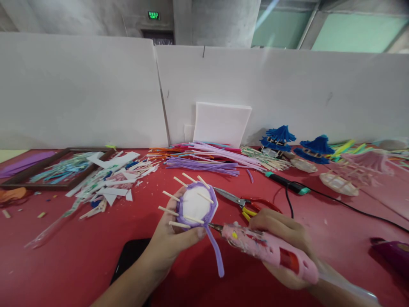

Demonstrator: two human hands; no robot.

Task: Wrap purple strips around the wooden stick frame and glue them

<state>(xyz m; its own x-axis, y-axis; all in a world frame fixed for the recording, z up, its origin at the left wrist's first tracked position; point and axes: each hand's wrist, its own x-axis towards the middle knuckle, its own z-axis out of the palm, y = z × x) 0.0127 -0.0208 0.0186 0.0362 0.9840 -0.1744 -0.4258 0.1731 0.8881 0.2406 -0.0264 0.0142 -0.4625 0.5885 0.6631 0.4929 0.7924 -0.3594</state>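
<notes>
- Purple strip (217, 251) rims the disc (194, 202) your left hand (169, 238) clasps near the bench's (79, 256) front edge.
- Your right hand (286, 228) grips the glue gun (271, 249), apparently gluing; pressing seems due.

A smooth pink plastic glue gun (271, 249), fuzzy-looking purple strip (217, 256) and matt pale wooden sticks (168, 210) contrast with a faintly glossy red tabletop (79, 256).

Pretty sure this is a craft workshop, set up inside a bare-bones building: grey concrete wall (220, 23), lit green exit sign (154, 15), tall white partition boards (79, 89). The red tabletop (79, 247) gives it away: bundles of fuzzy purple craft stems (201, 165), cut white scraps (116, 160), red-handled metal scissors (232, 197), and a pink plastic glue gun (270, 250).
</notes>
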